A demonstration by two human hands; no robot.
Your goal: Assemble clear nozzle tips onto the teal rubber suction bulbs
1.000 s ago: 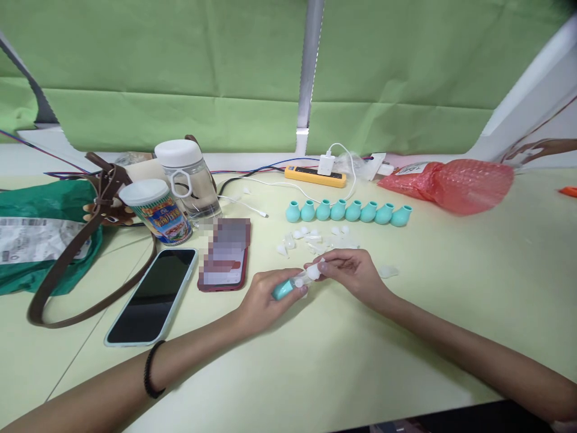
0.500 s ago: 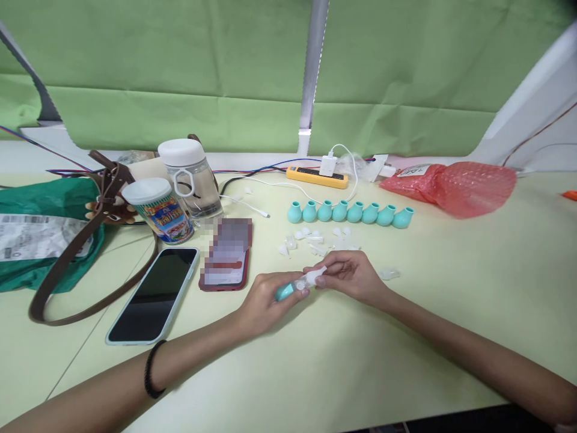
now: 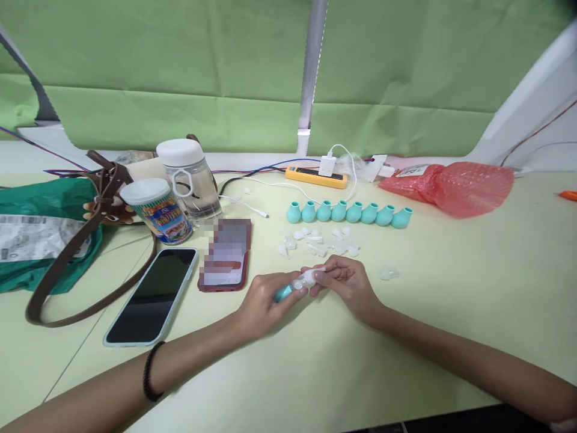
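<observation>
My left hand [image 3: 259,300] is wrapped round a small bulb nasal aspirator [image 3: 297,284], with a teal bulb and a clear middle part showing between thumb and fingers. It points up and to the right. My right hand [image 3: 354,288] pinches the white tip [image 3: 310,276] at its far end between thumb and fingers. Beyond my hands several loose clear and white plastic pieces [image 3: 340,243] lie scattered. Behind those, several teal bulbs [image 3: 339,211] stand in a row with their openings up. One clear piece [image 3: 388,273] lies apart, to the right of my right hand.
To the left are a phone with a dark screen [image 3: 153,297], a red-cased phone [image 3: 225,255], a noodle cup [image 3: 157,210], a clear bottle [image 3: 193,186], a brown strap [image 3: 58,282] and a green parcel [image 3: 36,234]. A yellow power strip [image 3: 315,177] and red bubble wrap [image 3: 473,189] lie behind.
My right hand has shifted slightly, its fingers closing further over the white tip. My left hand keeps its hold on the nasal aspirator, nearly in the same place.
</observation>
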